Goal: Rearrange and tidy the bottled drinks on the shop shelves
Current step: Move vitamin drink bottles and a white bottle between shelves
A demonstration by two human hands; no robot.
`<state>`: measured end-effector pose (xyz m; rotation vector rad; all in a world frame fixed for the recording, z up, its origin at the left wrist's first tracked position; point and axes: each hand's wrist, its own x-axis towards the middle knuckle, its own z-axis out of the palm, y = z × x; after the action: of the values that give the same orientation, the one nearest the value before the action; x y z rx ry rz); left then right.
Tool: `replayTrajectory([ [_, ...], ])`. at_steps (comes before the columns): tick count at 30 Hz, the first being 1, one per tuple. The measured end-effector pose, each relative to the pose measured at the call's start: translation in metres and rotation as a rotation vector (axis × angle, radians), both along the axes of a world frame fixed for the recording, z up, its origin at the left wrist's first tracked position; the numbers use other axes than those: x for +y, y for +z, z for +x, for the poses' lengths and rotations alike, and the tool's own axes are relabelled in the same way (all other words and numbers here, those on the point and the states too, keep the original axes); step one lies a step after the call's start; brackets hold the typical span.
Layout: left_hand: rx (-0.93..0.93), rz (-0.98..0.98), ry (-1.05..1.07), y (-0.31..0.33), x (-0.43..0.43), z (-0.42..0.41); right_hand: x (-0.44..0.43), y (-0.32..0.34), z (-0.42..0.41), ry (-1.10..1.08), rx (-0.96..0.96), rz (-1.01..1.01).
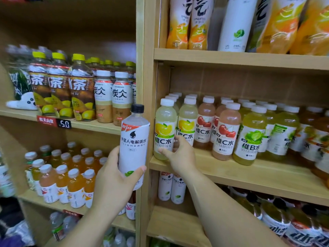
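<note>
The left hand [114,180] is raised, fingers and thumb wrapped round the lower half of a white-labelled bottle [133,145], which is held vertical directly in front of the wooden upright [148,68]. The right hand [179,157], just right of the upright, grips a lemon bottle [164,132] between thumb and curled fingers. This bottle stands on the shelf board [231,175], just beside the upright. Contents: pale yellow, white cap. The white-labelled bottle has a black cap.

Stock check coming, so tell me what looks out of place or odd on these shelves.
A white plush thing lies on the left shelf beside the lemon tea bottles; it is no drink. On the top right shelf one white lime bottle stands among orange bottles. Nothing looks spilled.
</note>
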<state>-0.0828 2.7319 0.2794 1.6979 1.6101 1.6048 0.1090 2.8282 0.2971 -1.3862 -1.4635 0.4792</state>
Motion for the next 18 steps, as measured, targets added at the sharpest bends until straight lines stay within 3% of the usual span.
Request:
replayTrajectory([
  [7, -0.027, -0.029, -0.062, -0.013, -0.001, 0.003, -0.005, -0.006, 0.0, -0.011, -0.015, 0.018],
  [12, -0.042, -0.08, -0.16, -0.032, -0.011, 0.0, -0.064, -0.007, 0.01, 0.067, 0.226, 0.165],
  [18, -0.056, -0.21, -0.279, -0.09, -0.031, 0.014, -0.118, -0.067, 0.031, 0.355, 0.259, -0.185],
])
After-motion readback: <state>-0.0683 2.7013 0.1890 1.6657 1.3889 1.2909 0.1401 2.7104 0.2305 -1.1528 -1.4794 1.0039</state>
